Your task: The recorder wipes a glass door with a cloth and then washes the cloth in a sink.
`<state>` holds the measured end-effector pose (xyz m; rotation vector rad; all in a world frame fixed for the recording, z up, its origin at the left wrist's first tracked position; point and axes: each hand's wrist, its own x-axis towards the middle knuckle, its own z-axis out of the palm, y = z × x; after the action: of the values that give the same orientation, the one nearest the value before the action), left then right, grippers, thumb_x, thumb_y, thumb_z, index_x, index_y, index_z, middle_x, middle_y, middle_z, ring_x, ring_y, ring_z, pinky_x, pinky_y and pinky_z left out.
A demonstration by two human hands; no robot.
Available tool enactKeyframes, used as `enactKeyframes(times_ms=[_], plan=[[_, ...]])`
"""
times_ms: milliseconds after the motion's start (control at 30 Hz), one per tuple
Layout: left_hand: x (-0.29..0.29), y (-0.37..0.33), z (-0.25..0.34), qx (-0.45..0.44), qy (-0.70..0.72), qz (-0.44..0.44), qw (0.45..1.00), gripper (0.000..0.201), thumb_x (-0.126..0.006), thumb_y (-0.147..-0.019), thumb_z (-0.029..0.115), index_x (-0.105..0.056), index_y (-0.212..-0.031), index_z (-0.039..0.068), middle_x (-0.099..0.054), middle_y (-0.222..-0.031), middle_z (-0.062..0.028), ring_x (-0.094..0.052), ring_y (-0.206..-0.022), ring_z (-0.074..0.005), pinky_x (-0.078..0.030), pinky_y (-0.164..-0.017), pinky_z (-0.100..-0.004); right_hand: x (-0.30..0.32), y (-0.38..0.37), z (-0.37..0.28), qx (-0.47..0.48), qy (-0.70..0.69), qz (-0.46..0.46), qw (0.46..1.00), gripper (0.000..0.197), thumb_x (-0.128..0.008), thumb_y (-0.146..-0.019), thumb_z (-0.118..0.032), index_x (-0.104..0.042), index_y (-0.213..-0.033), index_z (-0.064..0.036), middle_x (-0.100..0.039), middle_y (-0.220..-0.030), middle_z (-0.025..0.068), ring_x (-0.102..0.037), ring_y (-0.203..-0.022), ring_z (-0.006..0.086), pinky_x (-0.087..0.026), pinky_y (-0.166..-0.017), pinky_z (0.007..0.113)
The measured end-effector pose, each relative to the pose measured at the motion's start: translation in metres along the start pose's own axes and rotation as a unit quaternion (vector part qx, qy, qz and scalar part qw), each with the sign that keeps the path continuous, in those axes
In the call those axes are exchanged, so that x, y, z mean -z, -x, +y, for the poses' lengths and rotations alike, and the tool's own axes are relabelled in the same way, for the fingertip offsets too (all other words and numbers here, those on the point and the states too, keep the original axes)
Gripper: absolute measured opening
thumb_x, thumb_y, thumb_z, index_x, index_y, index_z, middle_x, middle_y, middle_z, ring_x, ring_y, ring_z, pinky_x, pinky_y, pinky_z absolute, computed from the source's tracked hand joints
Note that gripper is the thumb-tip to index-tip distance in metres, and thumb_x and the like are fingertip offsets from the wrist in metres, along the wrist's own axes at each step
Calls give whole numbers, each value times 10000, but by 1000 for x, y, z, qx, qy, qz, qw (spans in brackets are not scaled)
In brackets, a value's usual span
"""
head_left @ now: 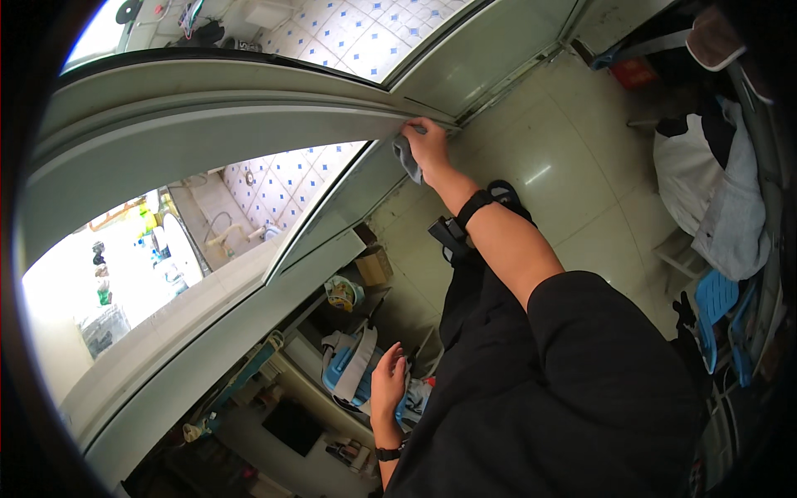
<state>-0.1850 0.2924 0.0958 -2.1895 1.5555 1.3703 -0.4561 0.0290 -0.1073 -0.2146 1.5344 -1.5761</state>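
Observation:
My right hand (428, 147) is stretched forward and closed on a grey cloth (407, 158), which hangs below the fingers. It is up against the end of a grey metal frame rail (274, 116) of a sliding glass door or window. My left hand (388, 383) hangs low beside my body, fingers loosely bent and holding nothing. Below it in the view is a blue and light-coloured bag or chair (353, 365), partly hidden.
Through the glass show a blue-and-white tiled floor (365, 41) and a bright counter with bottles. My feet stand on pale floor tiles (573, 158). At the right are a rack with white clothing (714, 183) and a blue plastic chair (714, 307). A cardboard box (374, 266) sits near the frame.

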Motion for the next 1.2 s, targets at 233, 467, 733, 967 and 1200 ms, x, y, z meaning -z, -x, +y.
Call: enactKeyframes(times_ms=[233, 467, 733, 967, 1200], plan=[[-3, 3, 5, -6, 5, 2, 1000, 327, -527, -892, 94, -523, -1213, 31, -621, -1090, -161, -617, -991, -229, -485, -844, -316, -3, -4, 14, -74, -100, 15, 992, 129, -605, -779, -100, -630, -845, 8, -623, -769, 71, -553, -704, 136, -435, -637, 285], [-12, 2, 10, 8, 6, 1, 1000, 323, -525, -896, 94, -524, -1212, 30, -617, -1099, -160, -614, -997, -230, -483, -844, -317, 25, -3, 30, -81, -30, 49, 995, 154, -629, -783, -151, -613, -844, -11, -585, -730, 105, -528, -680, 187, -425, -644, 352], [-17, -12, 0, -34, 35, 7, 999, 317, -532, -881, 79, -538, -1192, 18, -628, -1068, -157, -609, -997, -219, -477, -851, -309, 64, 16, 18, -148, -54, -131, 979, 133, -638, -809, -154, -617, -840, -26, -589, -740, 40, -553, -649, 145, -447, -593, 289], [5, -65, 113, -98, 237, 13, 966, 272, -497, -902, 106, -557, -1124, -39, -645, -941, -114, -622, -787, -140, -490, -710, -259, 62, 84, -70, -219, -94, -527, 816, 78, -596, -830, -68, -584, -874, -4, -541, -695, 39, -552, -643, 118, -503, -638, 312], [8, -70, 145, -80, 565, -55, 819, 253, -498, -916, 121, -574, -1066, -67, -629, -857, -89, -592, -677, -126, -496, -646, -246, 50, 117, -94, -77, 93, -623, 773, 55, -620, -804, -61, -622, -823, -10, -571, -763, 3, -542, -736, 90, -430, -668, 246]])
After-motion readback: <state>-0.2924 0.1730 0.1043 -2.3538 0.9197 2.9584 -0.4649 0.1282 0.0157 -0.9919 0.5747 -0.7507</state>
